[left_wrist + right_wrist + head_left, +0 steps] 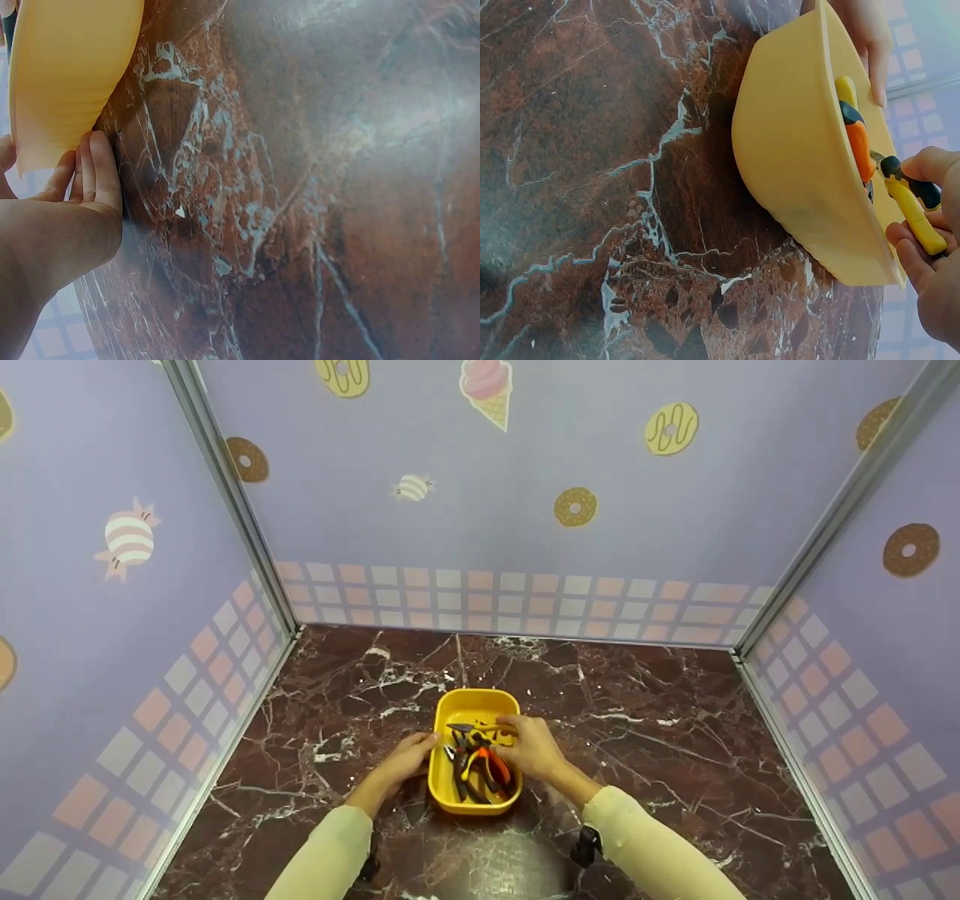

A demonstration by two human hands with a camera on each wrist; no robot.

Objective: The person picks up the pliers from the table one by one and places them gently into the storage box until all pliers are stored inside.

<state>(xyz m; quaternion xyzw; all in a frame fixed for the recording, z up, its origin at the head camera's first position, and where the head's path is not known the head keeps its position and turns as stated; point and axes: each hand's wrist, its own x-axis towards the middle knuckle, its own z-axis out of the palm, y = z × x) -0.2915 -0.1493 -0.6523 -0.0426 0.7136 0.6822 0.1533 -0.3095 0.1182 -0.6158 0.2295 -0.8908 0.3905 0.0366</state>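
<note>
A yellow plastic bin [476,810] stands on the marbled surface, holding several pliers with dark jaws. My left hand [405,757] grips the bin's left side; in the left wrist view its fingers [94,165] lie along the outer wall, the thumb at the rim. At the right rim, my right hand [536,746] pinches pliers with yellow-and-black handles [911,210] between thumb and fingers. Their pointed jaws reach left over the bin. Below them inside lie orange-and-black pliers [500,771] and others with black and yellow handles, partly overlapping.
Dark red marbled surface [652,750] spreads around the bin. Lilac panels [480,510] with sweets and a tile pattern stand behind and at both sides, joined by metal corner posts [247,521].
</note>
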